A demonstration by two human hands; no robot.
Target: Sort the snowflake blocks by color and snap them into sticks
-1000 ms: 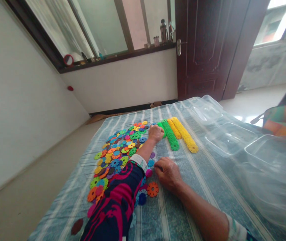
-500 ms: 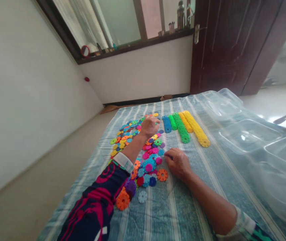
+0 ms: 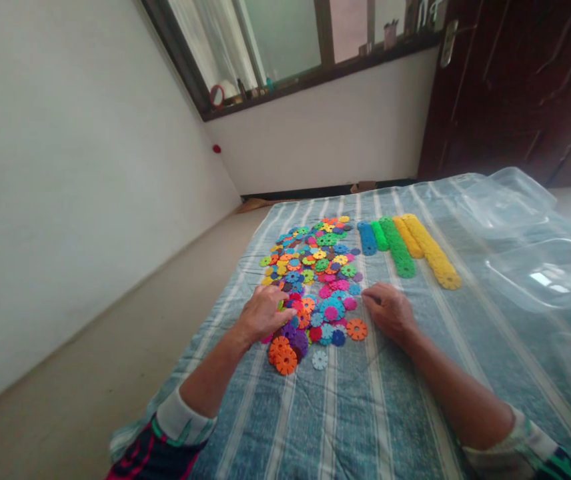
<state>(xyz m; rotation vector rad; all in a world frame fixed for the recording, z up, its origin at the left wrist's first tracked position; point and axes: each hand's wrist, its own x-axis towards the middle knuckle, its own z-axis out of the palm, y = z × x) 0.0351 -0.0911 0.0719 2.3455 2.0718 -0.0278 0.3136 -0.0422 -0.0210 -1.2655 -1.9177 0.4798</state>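
Notched plastic snowflake discs [image 3: 331,310] in many colours lie in a loose, overlapping spread on the striped bed sheet. My left hand [image 3: 264,312] is at the near left side of the spread, its thumb and fingers apart over the discs. A bit of green shows between them, perhaps a disc lying beneath. To the right of the discs, my right hand [image 3: 389,312] rests on the sheet with its fingers curled together. Anything inside it is hidden. An orange disc [image 3: 357,329] lies close to its left.
Blue [image 3: 367,238], green [image 3: 397,247] and yellow [image 3: 431,251] rows of overlapping discs lie beyond my right hand. Clear plastic containers [image 3: 548,273] stand along the right side. The bed's left edge drops to the floor [image 3: 165,333]; a wall and a door [image 3: 510,93] are behind.
My left hand has come back from the far end of the discs to their near left side. My right hand stays beside the discs. The view has swung to the left.
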